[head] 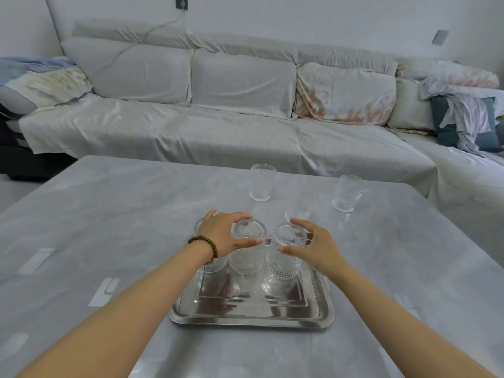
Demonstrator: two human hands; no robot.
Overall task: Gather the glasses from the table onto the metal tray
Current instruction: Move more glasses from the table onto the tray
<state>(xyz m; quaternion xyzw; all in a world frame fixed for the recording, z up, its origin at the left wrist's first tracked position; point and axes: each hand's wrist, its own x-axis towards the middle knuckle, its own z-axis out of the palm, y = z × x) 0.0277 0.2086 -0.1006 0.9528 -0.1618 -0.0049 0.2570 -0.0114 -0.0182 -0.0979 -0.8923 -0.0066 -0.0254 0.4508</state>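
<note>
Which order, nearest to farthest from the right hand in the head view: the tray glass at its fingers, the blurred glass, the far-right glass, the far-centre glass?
From the right hand:
1. Tray glass, at its fingers, on the metal tray.
2. Blurred glass, just beyond.
3. Far-right glass, and
4. Far-centre glass: too close to call.

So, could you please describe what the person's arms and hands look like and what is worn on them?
Both forearms are bare, with no sleeves or gloves in view. The left hand has a bracelet of dark brown round beads around its wrist. The right hand wears nothing visible.
</note>
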